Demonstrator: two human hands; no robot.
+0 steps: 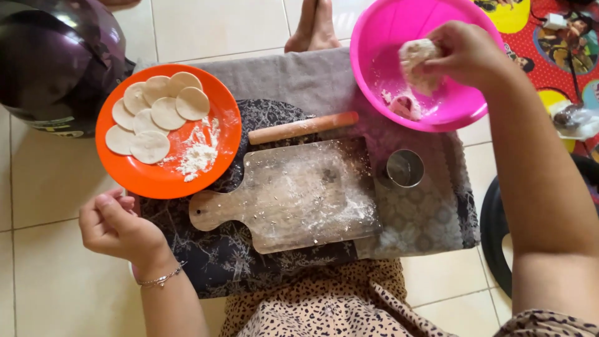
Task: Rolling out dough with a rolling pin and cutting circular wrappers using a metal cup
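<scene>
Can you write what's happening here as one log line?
right hand: holds dough in pink bowl | left hand: curled beside orange plate | board: floured

Dough lump (417, 62): pale, off-white, rough and uneven in surface, dusted with flour. It is pinched in the fingers of the right hand (465, 53) and held raised inside the pink bowl (374, 37), above the bowl's floor. Bowl: round, bright pink plastic, upright, standing at the far right corner of the patterned cloth. Smaller dough scraps and loose flour lie on the bowl's bottom, below the lump.
</scene>
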